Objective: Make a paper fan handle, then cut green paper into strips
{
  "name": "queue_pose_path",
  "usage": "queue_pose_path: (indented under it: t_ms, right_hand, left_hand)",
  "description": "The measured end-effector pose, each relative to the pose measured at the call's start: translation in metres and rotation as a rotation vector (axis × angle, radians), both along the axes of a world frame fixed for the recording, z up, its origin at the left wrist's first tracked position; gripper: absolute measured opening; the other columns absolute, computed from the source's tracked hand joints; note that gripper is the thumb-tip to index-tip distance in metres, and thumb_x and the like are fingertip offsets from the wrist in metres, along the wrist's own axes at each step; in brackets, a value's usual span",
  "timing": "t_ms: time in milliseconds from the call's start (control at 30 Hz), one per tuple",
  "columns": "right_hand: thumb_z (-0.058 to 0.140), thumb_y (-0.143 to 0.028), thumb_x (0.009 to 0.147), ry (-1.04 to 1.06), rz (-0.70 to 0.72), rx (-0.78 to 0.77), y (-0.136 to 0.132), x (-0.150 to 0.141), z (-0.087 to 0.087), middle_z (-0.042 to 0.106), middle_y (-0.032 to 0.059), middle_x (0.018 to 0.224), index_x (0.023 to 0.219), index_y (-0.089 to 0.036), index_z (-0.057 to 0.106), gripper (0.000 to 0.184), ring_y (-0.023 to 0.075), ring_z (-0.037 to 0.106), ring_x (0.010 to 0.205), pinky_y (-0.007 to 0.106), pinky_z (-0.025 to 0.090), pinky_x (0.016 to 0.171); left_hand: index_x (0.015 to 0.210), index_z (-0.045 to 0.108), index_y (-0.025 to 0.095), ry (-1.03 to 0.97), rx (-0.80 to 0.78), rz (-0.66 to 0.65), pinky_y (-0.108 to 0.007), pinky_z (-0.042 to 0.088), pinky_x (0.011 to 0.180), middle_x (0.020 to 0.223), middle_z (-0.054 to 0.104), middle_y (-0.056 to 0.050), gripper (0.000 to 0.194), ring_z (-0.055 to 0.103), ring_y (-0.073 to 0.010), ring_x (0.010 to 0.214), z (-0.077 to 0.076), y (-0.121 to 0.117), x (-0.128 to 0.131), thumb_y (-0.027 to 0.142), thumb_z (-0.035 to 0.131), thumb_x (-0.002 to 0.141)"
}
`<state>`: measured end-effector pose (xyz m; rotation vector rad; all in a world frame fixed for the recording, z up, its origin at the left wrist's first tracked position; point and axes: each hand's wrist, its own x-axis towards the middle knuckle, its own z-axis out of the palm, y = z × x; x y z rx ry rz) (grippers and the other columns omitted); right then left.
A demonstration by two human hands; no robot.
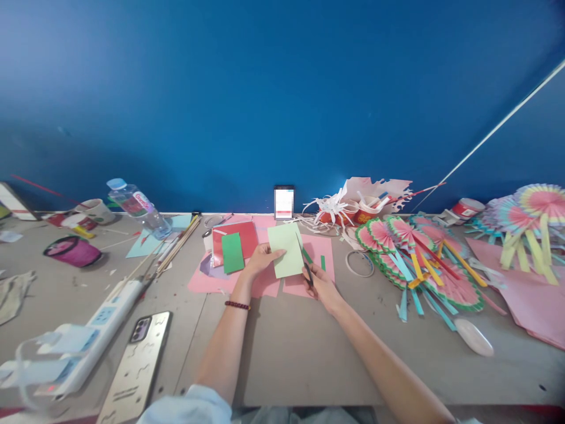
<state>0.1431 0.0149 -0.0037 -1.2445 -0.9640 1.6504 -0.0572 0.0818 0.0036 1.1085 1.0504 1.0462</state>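
My left hand [260,259] pinches the left edge of a pale green paper sheet [286,250] and holds it up over pink sheets [309,253] on the table. My right hand [318,284] is closed on a pair of dark-handled scissors [307,272] whose blades meet the sheet's lower right edge. A dark green card [232,252] lies on a red sheet [241,237] just left of my left hand. Small green paper strips [323,262] lie on the pink paper by the scissors.
Folded paper fans [415,259] pile up at right, more at far right [529,221]. A tape ring [358,263], paper cups [366,209], a water bottle [139,207], wooden sticks [176,247], a power strip [83,338], a phone [136,365] and a standing phone [283,202] surround the work spot.
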Motion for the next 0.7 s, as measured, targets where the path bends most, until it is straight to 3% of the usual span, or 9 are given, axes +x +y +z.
queue_pose_path:
  t_ms: [700]
  right_hand:
    - [0.080,-0.068,0.055,-0.004,-0.016,-0.007,-0.0009,-0.0012,0.0037,0.047,-0.0105,0.044,0.072,-0.023,0.042,0.061,0.0040,0.034,0.033,0.016,0.015,0.035]
  left_hand:
    - [0.082,0.077,0.012,-0.004,-0.006,-0.012,-0.034,0.055,0.070,0.086,0.078,-0.012,0.054,0.070,-0.0228,0.074,0.0034,-0.0020,0.0003,0.053,0.092,0.051]
